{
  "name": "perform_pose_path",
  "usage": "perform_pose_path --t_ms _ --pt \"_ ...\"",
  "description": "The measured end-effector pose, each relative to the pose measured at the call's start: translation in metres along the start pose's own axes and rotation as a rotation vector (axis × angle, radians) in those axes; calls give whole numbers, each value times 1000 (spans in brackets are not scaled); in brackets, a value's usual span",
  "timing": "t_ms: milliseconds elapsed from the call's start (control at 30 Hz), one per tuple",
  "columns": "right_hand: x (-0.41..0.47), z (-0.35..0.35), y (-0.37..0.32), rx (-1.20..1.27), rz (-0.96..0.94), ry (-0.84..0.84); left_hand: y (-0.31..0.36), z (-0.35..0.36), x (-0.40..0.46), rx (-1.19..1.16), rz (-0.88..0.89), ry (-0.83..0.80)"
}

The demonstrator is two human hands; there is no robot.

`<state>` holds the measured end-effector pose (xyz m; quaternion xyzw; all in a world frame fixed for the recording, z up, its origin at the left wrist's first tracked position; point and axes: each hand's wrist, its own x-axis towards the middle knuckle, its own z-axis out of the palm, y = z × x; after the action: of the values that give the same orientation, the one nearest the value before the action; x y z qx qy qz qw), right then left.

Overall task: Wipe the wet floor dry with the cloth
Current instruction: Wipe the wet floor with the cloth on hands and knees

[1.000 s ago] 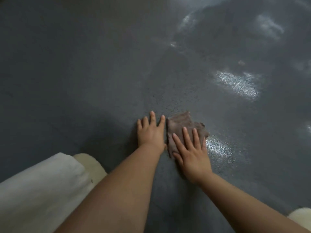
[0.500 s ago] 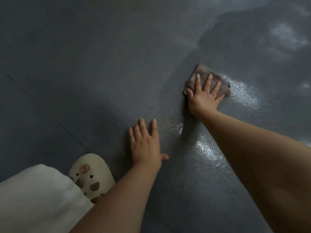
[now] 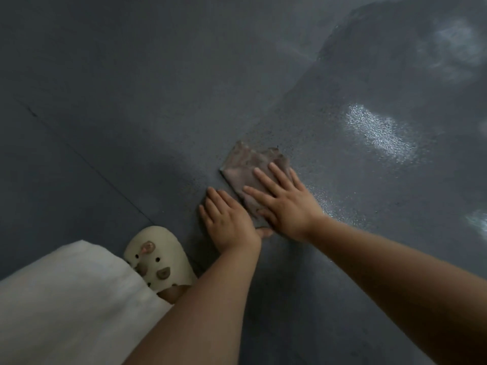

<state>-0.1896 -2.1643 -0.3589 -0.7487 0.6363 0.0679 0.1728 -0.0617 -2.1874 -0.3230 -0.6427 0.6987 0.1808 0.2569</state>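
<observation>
A brown folded cloth (image 3: 245,167) lies flat on the dark grey floor (image 3: 158,88). My right hand (image 3: 284,204) presses on its near half with straight, spread fingers. My left hand (image 3: 229,222) lies flat on the floor just left of the cloth, fingers straight, its thumb tucked under my right wrist. Wet floor shows as a darker, glistening area to the right, with bright reflections (image 3: 379,133) on it. The dry floor to the left looks matte.
My left foot in a cream clog (image 3: 160,256) stands at the lower left, beside my knee in white fabric (image 3: 66,299). A thin seam (image 3: 87,162) runs diagonally across the floor on the left.
My right hand has pulled the cloth back from the far right toward me, ending next to my left hand. The left hand has stayed planted on the floor.
</observation>
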Motion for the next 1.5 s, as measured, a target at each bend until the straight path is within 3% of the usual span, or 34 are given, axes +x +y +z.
perform_pose_path --t_ms 133,233,300,367,433,567,667,767,933,1100,1200,1267,1500 --pt "-18 -2 40 89 346 11 1 -6 0 1 12 -2" --pt "2 -11 22 227 634 37 2 -3 0 -20 -12 31" --pt "23 -18 -9 324 709 -5 0 -1 -2 -53 -9 50" --pt "37 -19 -41 310 589 -31 -6 10 -5 -75 -23 115" --pt "40 -16 -63 248 378 -54 -12 24 -11 -85 -59 282" --pt "27 -10 -64 154 159 -80 -17 26 -26 -258 -216 88" --pt "1 -3 -45 131 175 -54 -15 20 -28 -200 -175 34" --pt "-37 10 -27 199 404 -15 -16 18 -30 -108 -29 75" --pt "-107 31 2 254 812 15 -6 24 -47 144 301 8" --pt "-158 46 17 352 1255 103 8 30 -55 245 350 -43" --pt "-142 41 11 445 1409 136 11 35 -59 256 350 -53" --pt "-117 31 3 495 1371 106 13 38 -59 249 345 -26" --pt "-81 26 -56 348 646 39 13 39 -59 228 321 -1"
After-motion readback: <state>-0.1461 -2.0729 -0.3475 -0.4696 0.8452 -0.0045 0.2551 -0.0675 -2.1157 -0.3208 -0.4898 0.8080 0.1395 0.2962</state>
